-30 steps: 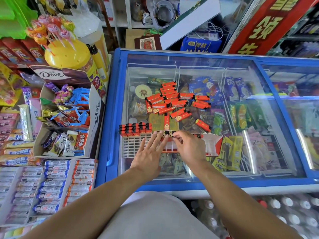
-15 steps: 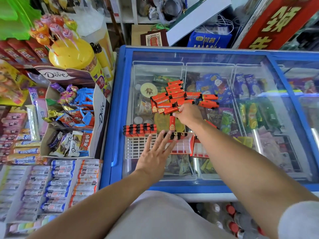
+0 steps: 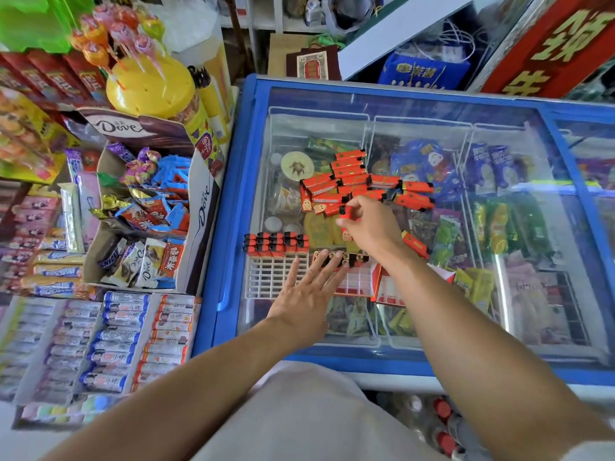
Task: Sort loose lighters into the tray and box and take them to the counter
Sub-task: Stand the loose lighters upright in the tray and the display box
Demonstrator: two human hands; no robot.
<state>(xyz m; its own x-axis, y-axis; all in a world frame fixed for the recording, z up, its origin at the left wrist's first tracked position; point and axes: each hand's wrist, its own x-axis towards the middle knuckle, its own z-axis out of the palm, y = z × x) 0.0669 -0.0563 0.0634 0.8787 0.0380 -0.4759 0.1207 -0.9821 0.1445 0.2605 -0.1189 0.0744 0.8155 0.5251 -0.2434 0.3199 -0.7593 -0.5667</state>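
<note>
Right hand point(image 3: 369, 224): reaching forward over the glass freezer lid point(image 3: 432, 108), fingers curled, pinching one red lighter point(image 3: 349, 212) at the near edge of the loose pile of lighters point(image 3: 359, 184). Pile lies flat on the glass, lighters overlapping at mixed angles. One stray lighter point(image 3: 414, 244) sits apart, just right of the right wrist.

Left hand point(image 3: 306, 291): palm down, fingers straight and spread, holding nothing; fingertips rest on the row of black-topped lighters point(image 3: 342, 259) standing along the far edge of the red box point(image 3: 362, 281).

White grid tray point(image 3: 273, 277): just left of the box, touching or nearly so. Its far rows are filled with upright lighters point(image 3: 276, 242); near cells bare.

Left of the freezer: open Dove chocolate carton point(image 3: 199, 207), yellow lollipop tub point(image 3: 149, 84).
</note>
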